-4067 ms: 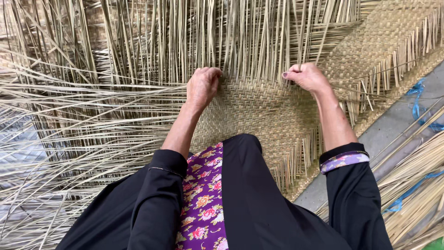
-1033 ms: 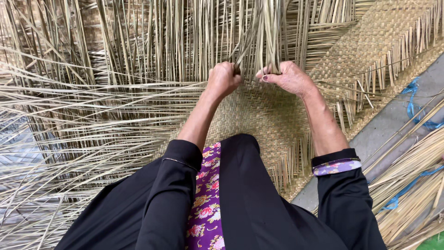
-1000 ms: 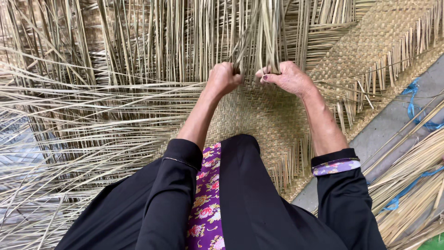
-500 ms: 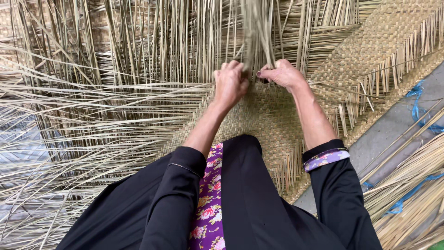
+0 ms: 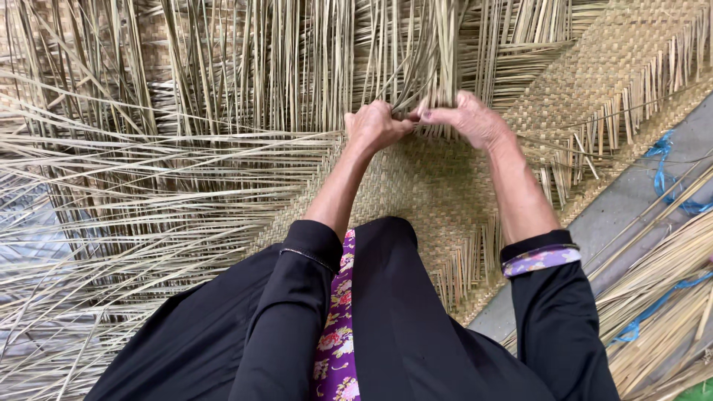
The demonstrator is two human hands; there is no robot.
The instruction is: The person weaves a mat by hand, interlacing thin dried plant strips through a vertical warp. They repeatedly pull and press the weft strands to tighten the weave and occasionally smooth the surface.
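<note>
Grey concrete floor [image 5: 631,200] shows bare at right. Bundled dry reeds [image 5: 668,312] lie on it, tied with blue cord [image 5: 661,160]. Light even, shadowless.

A floor-level weaving workshop: a broad half-woven tan straw mat [image 5: 445,193] spreads across the grey concrete floor [image 5: 631,215], with loose dry reed strips [image 5: 148,186] and blue-tied reed bundles [image 5: 661,312] beside it.
</note>
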